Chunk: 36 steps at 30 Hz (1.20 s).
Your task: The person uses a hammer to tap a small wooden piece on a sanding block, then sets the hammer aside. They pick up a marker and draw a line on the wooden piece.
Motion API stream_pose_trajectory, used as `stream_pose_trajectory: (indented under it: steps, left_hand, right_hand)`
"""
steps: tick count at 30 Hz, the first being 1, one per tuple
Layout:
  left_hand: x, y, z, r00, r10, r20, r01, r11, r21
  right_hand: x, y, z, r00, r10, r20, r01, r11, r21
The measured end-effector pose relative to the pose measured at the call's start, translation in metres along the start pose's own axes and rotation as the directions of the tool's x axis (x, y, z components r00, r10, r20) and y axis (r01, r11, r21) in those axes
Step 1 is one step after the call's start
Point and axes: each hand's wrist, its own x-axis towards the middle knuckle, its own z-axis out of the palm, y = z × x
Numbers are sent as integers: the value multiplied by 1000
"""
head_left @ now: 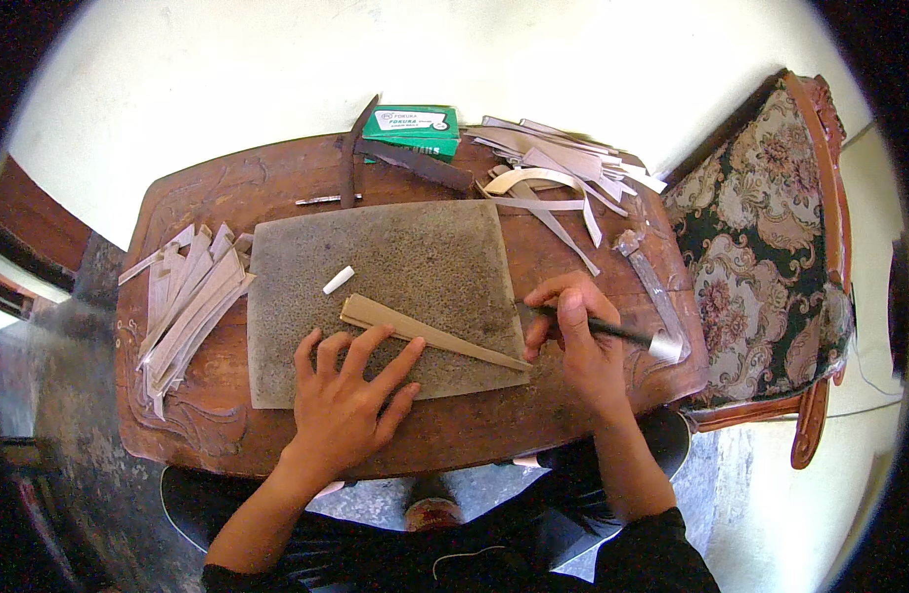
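On a grey speckled board (405,247) lies a long, tapered tan strip (444,339), its wide end to the left and its narrow end near the board's right edge. My left hand (350,390) is open, fingers spread, with fingertips resting on the strip's near edge. A black marker (612,330) with a white back end is gripped in my right hand (583,346), just past the board's right edge. Its dark tip points left, apart from the strip. A small white cap (339,280) lies on the board beyond the strip's wide end.
A carved wooden table (454,440) carries the board. Pale strips (192,296) are heaped at left, with more offcuts (558,163) at the far right. A green box (410,128), a dark curved tool (356,148) and a metal-bladed tool (652,282) surround the board. A patterned chair (761,247) stands right.
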Motion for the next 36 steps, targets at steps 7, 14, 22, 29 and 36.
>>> stream_pose_trajectory:
  steps: [7, 14, 22, 29, 36]
  left_hand:
    - [0, -1, -1, 1000, 0, -3, 0, 1000, 7]
    - [-2, -2, 0, 999, -16, 36, 17, 999, -31]
    - [5, -11, -11, 991, -92, -96, 64, 963, -263]
    - [4, -16, -15, 992, -106, -74, 80, 955, -286]
    - [3, -17, -8, 998, -68, 3, 68, 986, -151]
  right_hand:
    - [3, 11, 11, 922, -271, 275, 379, 775, -506]
    - [0, 22, 20, 914, -188, 360, 368, 759, -538]
    - [-1, 13, 16, 948, -158, 276, 291, 781, -553]
    - [0, -10, -5, 955, 75, 287, 72, 881, -467]
    - [1, -11, -5, 944, 132, 303, 57, 838, -543]
